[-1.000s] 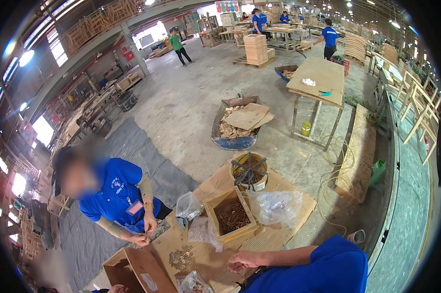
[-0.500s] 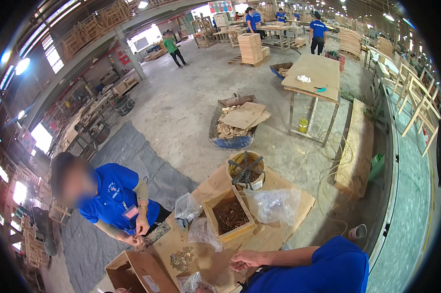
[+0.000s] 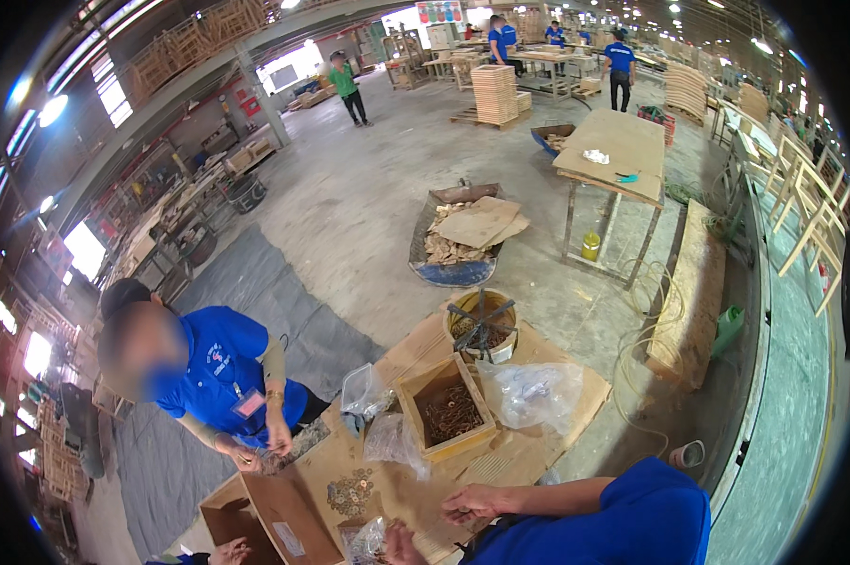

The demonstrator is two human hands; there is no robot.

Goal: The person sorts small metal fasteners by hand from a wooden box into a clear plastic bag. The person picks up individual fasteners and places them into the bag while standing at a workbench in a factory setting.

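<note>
The desk [image 3: 406,490] is light brown. On it, the square box [image 3: 462,444] is yellowy brown and the screws [image 3: 450,414] inside are dark reddish brown. The little rings [image 3: 349,492] are a mix of gold and grey. The bucket [image 3: 507,350] is yellow and whitish, with black strips [image 3: 482,331] making a star across its top. The long box [image 3: 298,504] is reddish brown with a whitish label [image 3: 288,539]. The plastic bag [image 3: 538,395] is clear and milky. The shirt [image 3: 219,363] across the desk is bright blue with white marks, and so is the plain sleeve [image 3: 632,508] nearby, but without marks; the mat [image 3: 246,292] is dark grey.
</note>
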